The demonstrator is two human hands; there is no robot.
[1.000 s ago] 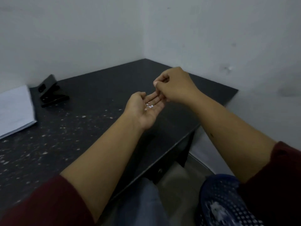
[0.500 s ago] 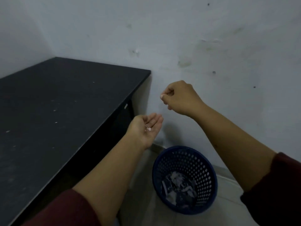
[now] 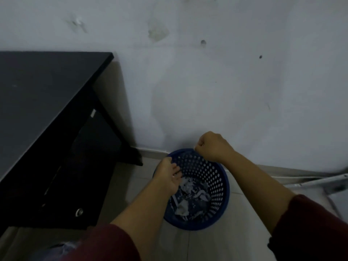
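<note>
Above the blue basket [image 3: 216, 178], left hand [image 3: 168, 178] hangs released (palm up), right hand [image 3: 213, 146] clenched.

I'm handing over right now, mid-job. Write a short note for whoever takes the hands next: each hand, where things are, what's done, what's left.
Left hand: open, palm cupped, over the left rim of the blue basket. A pale speck seems to lie on the palm, but it is too dim to be sure.
Right hand: fingers curled, thumb against forefinger, above the basket's far rim. Whether it pinches anything cannot be seen.
The basket stands on the floor by the wall, right of the black desk, with paper scraps in it.
Done: both hands are over the basket.
Left: probably tip the palm and open the right fingers over it.
</note>
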